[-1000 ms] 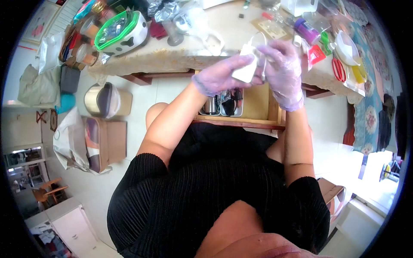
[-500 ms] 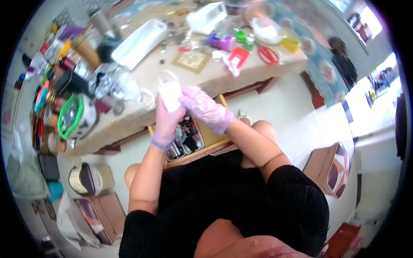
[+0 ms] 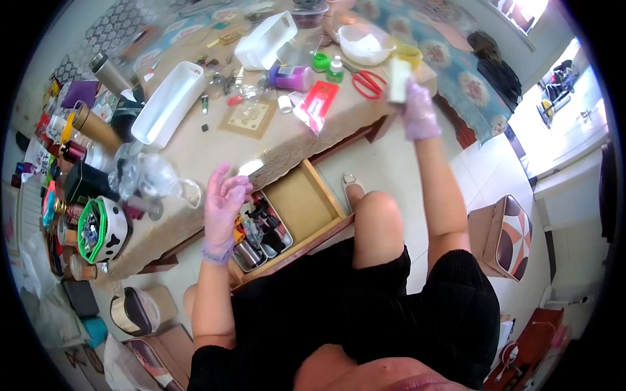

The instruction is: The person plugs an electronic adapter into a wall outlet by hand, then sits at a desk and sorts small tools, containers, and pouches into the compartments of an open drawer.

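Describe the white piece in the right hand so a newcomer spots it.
Find the cloth-covered table, then its near right corner. There the right hand holds the white piece, just right of the red-handled scissors. Unlike the round white bowl nearby, it is narrow and boxy.

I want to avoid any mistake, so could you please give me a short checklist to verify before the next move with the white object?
1. White object held: ok, it is in the right hand.
2. Left hand free: ok, nothing visible in it.
3. Both hands gloved: ok.
4. Drawer shut: not ok, it is pulled open.
5. Red-handled scissors put away: not ok, they lie on the table.
6. White object clear of the things behind it: cannot tell, this single view does not show the gap.
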The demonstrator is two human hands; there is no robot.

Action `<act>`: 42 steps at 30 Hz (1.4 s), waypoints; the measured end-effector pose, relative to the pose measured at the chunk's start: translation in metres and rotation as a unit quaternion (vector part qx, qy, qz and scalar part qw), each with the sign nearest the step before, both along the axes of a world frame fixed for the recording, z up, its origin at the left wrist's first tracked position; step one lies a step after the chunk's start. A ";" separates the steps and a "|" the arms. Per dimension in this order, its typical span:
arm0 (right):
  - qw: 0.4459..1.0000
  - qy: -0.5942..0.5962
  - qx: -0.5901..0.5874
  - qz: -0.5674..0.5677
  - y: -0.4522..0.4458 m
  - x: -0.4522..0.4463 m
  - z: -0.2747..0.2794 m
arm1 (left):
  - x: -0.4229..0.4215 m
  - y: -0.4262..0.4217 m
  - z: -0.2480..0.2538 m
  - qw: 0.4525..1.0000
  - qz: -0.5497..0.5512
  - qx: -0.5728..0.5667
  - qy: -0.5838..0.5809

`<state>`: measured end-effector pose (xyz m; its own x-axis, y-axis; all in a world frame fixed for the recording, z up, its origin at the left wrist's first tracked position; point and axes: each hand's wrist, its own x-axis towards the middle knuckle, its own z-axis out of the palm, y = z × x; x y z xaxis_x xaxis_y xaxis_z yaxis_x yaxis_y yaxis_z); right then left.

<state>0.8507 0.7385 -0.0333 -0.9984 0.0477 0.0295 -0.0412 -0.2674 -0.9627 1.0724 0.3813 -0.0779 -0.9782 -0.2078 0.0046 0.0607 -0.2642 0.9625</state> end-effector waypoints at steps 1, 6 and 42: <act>0.965 0.032 0.254 -0.065 0.036 -0.033 -0.013 | -0.001 0.001 0.000 1.000 0.006 -0.011 -0.005; 0.488 -0.014 0.865 -0.112 0.144 -0.145 -0.048 | -0.007 -0.003 -0.011 0.998 -0.013 -0.054 -0.030; 0.654 -0.041 0.717 -0.238 0.173 -0.219 -0.084 | -0.007 -0.020 -0.002 0.992 -0.096 -0.059 -0.047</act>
